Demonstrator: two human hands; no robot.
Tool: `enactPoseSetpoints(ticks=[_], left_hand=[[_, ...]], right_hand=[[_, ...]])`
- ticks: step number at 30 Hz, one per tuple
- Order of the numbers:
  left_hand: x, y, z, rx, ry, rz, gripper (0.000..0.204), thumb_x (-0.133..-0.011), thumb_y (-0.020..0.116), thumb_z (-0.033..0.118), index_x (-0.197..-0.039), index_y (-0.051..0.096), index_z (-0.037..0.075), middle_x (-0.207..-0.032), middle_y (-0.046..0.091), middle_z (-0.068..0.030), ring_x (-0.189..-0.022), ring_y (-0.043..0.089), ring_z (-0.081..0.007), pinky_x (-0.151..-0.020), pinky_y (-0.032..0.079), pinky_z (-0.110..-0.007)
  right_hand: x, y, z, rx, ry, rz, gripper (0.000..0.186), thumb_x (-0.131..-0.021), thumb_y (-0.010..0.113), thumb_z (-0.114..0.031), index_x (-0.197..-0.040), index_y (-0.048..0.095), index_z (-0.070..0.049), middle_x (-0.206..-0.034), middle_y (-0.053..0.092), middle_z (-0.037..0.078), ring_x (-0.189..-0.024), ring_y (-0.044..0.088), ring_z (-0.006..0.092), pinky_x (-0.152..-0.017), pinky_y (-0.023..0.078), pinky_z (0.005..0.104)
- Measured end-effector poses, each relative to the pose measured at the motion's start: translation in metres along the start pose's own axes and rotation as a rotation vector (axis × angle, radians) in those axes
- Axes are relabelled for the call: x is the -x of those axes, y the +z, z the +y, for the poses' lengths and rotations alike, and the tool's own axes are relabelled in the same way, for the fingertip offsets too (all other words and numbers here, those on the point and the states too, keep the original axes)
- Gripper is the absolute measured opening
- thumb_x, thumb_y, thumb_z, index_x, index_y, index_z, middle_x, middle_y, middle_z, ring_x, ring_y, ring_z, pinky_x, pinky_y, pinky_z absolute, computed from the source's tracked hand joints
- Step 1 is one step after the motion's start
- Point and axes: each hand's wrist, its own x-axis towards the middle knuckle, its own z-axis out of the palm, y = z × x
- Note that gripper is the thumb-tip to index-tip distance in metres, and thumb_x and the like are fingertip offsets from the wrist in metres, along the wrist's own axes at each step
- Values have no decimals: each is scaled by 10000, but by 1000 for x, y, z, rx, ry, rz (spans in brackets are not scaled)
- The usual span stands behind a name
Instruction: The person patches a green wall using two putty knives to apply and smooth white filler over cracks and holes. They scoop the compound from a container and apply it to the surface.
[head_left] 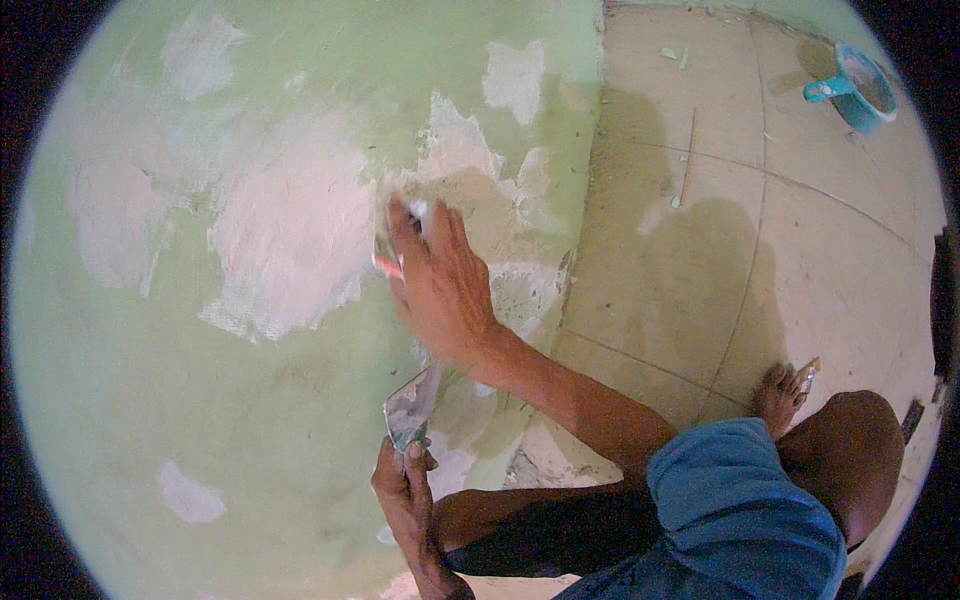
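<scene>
My right hand [445, 290] is closed around a small flat scraper [387, 266] with a reddish strip, pressed close to the green wall [300, 420]. The fingers hide most of this tool and are slightly blurred. Beneath it, my left hand [405, 490] grips the handle of a pointed trowel [412, 400], its metal blade smeared with pale filler and tilted upward. A broad whitish filler patch [290, 220] spreads over the wall left of the right hand. More filler [460, 145] with ragged edges lies just above that hand.
At the far right, a teal dipper [862, 90] with a handle rests on the tiled floor [820, 250]. A thin stick [690, 155] lies nearby. My bent knee [850, 460] and foot [780, 400] occupy the lower right. Broken plaster [545, 460] shows at the wall's base.
</scene>
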Motion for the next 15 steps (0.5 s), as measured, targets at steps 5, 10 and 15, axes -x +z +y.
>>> enactPoseSetpoints(ticks=[5,10,15], left_hand=[[0,-1,-3,-12,-17,5,232,-938,488,177,-885,597,-21,-689,574,-85,-594,538,-150,-555,436,-300],[3,-4,-5,0,-23,-4,235,-938,488,176,-895,599,-27,-713,586,-89,-597,535,-147,-555,433,-296],[2,-1,-3,33,-31,-8,223,-936,483,164,-902,599,-23,-713,585,-90,-598,535,-152,-557,428,-290]], right_hand=[[5,-25,69,-66,139,95,548,-790,497,-1,-1324,486,-121,-1060,482,206,-988,494,357,-866,437,418],[-14,-18,101,63,-2,216,609,-773,525,18,-1365,428,-86,-1073,502,231,-925,493,382,-787,449,438],[-10,34,91,219,-30,152,598,-809,520,-24,-1386,364,-33,-1181,446,239,-1050,463,374,-853,439,436]])
